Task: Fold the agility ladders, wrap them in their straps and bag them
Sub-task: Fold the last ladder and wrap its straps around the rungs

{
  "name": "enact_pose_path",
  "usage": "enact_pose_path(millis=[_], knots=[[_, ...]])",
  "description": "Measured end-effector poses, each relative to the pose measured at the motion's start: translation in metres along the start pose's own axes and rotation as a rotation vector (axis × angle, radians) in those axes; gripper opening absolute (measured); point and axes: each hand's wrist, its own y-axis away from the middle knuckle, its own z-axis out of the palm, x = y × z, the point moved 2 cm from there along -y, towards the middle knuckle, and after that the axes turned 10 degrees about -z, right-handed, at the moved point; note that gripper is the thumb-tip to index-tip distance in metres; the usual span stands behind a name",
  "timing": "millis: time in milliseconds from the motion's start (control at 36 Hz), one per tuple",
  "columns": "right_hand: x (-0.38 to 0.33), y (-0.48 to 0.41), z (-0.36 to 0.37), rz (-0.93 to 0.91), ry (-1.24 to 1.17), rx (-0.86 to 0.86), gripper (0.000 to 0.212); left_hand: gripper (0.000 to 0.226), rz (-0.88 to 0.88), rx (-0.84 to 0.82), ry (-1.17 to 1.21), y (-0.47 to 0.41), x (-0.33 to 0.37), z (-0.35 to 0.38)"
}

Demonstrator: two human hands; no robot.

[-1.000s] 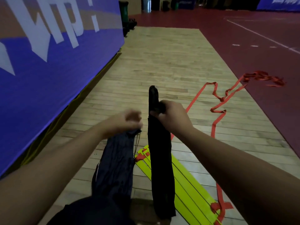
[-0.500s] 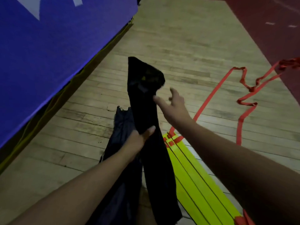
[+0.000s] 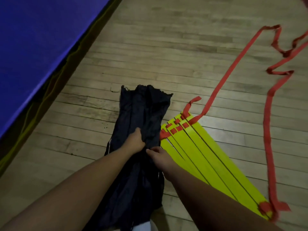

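Wooden floor (image 3: 166, 47), left hand (image 3: 135, 141) gripping black bag (image 3: 143, 110), right hand (image 3: 160, 157) pinching it, ladder (image 3: 208, 160) beside.

The bag (image 3: 143, 114) is plain, black to very dark navy. The rungs (image 3: 208, 164) are bright yellow. The strap (image 3: 220, 84) is red and shows as small red squares across them. The floor (image 3: 166, 47) is pale brown planks. The panel (image 3: 33, 39) is blue.

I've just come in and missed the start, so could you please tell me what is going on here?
A person's left hand and right hand grip a black bag lying on the wooden floor. Beside it the yellow ladder rungs lie stacked, their red strap trailing loose, not yet wrapped or bagged.
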Motion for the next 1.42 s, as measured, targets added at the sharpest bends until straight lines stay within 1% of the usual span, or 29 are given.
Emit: enact_pose_path(millis=[56, 83, 111, 139, 167, 194, 222, 250, 278, 306, 333, 361, 417, 472, 500, 556, 583, 639, 722, 806, 889, 972, 1000, 1083, 1167, 1222, 1306, 1361, 1417], knots=[[0.008, -0.003, -0.017, 0.007, -0.009, -0.002, 0.030, 0.047, 0.010, 0.010, -0.037, 0.000, 0.008, 0.008], [0.009, -0.002, -0.025, 0.000, -0.003, -0.010, 0.027, 0.053, 0.016, 0.057, -0.057, 0.002, 0.011, 0.009], [0.012, -0.001, -0.039, -0.013, 0.034, 0.001, 0.026, 0.062, 0.045, 0.166, -0.107, 0.005, 0.018, 0.012], [0.015, -0.001, -0.054, -0.027, 0.104, 0.022, 0.026, 0.068, 0.112, 0.321, -0.175, 0.009, 0.027, 0.014], [0.018, -0.001, -0.069, -0.041, 0.205, 0.051, 0.027, 0.068, 0.219, 0.464, -0.241, 0.015, 0.035, 0.016], [0.022, 0.001, -0.089, -0.049, 0.311, 0.089, 0.029, 0.063, 0.372, 0.564, -0.272, 0.022, 0.048, 0.021], [0.027, 0.003, -0.110, -0.055, 0.415, 0.133, 0.030, 0.055, 0.521, 0.598, -0.270, 0.029, 0.061, 0.029], [0.035, 0.006, -0.133, -0.051, 0.515, 0.180, 0.033, 0.047, 0.624, 0.536, -0.260, 0.034, 0.074, 0.044], [0.041, 0.007, -0.151, -0.043, 0.606, 0.216, 0.037, 0.041, 0.619, 0.401, -0.238, 0.038, 0.080, 0.055], [0.049, 0.010, -0.172, -0.017, 0.673, 0.259, 0.041, 0.039, 0.542, 0.242, -0.216, 0.040, 0.086, 0.071], [0.057, 0.014, -0.190, 0.014, 0.723, 0.296, 0.044, 0.040, 0.420, 0.101, -0.208, 0.041, 0.089, 0.086], [0.063, 0.018, -0.207, 0.045, 0.772, 0.329, 0.046, 0.044, 0.297, 0.009, -0.211, 0.040, 0.089, 0.100], [0.075, 0.025, -0.228, 0.114, 0.846, 0.342, 0.051, 0.053, 0.146, -0.043, -0.199, 0.037, 0.083, 0.118], [0.088, 0.029, -0.241, 0.174, 0.858, 0.299, 0.060, 0.062, -0.025, -0.101, -0.045, 0.034, 0.083, 0.131], [0.092, 0.029, -0.242, 0.182, 0.854, 0.279, 0.063, 0.059, -0.139, -0.142, 0.100, 0.031, 0.081, 0.135], [0.101, 0.030, -0.246, 0.189, 0.862, 0.279, 0.065, 0.034, -0.370, -0.260, 0.458, 0.029, 0.084, 0.148], [0.103, 0.030, -0.245, 0.182, 0.886, 0.286, 0.064, 0.027, -0.445, -0.308, 0.607, 0.029, 0.085, 0.153], [0.108, 0.030, -0.245, 0.177, 0.924, 0.302, 0.060, 0.027, -0.511, -0.301, 0.748, 0.025, 0.085, 0.161], [0.116, 0.030, -0.245, 0.182, 0.959, 0.325, 0.040, 0.024, -0.573, -0.235, 0.791, 0.020, 0.080, 0.172], [0.121, 0.030, -0.248, 0.181, 0.931, 0.287, 0.024, 0.011, -0.590, -0.182, 0.743, 0.018, 0.075, 0.183], [0.122, 0.035, -0.251, 0.111, 0.791, 0.246, 0.004, 0.017, -0.586, -0.149, 0.733, 0.018, 0.075, 0.188], [0.115, 0.046, -0.256, 0.024, 0.637, 0.256, 0.013, 0.018, -0.561, -0.152, 0.834, 0.017, 0.082, 0.188], [0.112, 0.051, -0.260, 0.002, 0.614, 0.262, 0.013, 0.021, -0.529, -0.181, 0.859, 0.020, 0.088, 0.188], [0.094, 0.068, -0.276, -0.047, 0.564, 0.273, 0.009, 0.025, -0.385, -0.228, 0.884, 0.035, 0.111, 0.183], [0.072, 0.085, -0.297, -0.101, 0.527, 0.306, 0.008, 0.020, -0.298, -0.255, 0.954, 0.053, 0.139, 0.170], [0.051, 0.104, -0.313, -0.122, 0.500, 0.336, 0.015, 0.020, -0.188, -0.293, 0.955, 0.066, 0.160, 0.155], [0.014, 0.140, -0.335, -0.161, 0.397, 0.412, 0.004, 0.022, -0.043, -0.310, 0.963, 0.090, 0.192, 0.122], [-0.013, 0.166, -0.348, -0.208, 0.296, 0.496, 0.015, 0.019, 0.032, -0.298, 1.009, 0.110, 0.215, 0.095], [-0.040, 0.191, -0.355, -0.259, 0.210, 0.539, 0.028, 0.023, 0.101, -0.281, 1.044, 0.128, 0.239, 0.066]])
